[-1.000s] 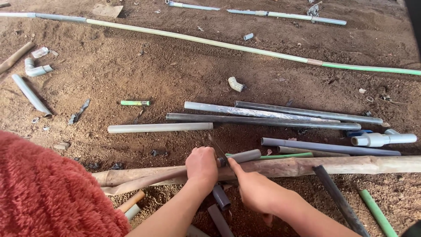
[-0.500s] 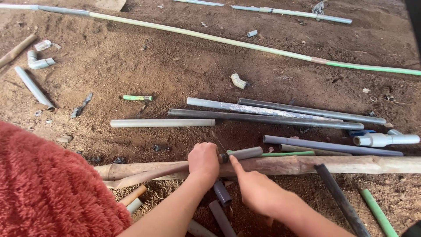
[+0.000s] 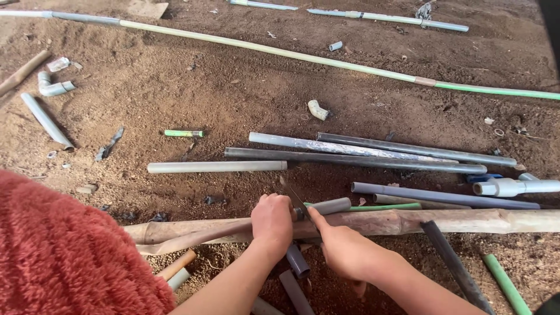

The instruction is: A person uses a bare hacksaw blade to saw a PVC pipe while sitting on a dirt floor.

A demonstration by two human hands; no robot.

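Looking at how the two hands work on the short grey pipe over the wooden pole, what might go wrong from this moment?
1. The right hand works a thin blade close to the left hand, so a slip might cut the fingers.
2. The short grey pipe lies across a round wooden pole, so it may roll.
3. Loose pipes lie on the dirt nearby and could be knocked.
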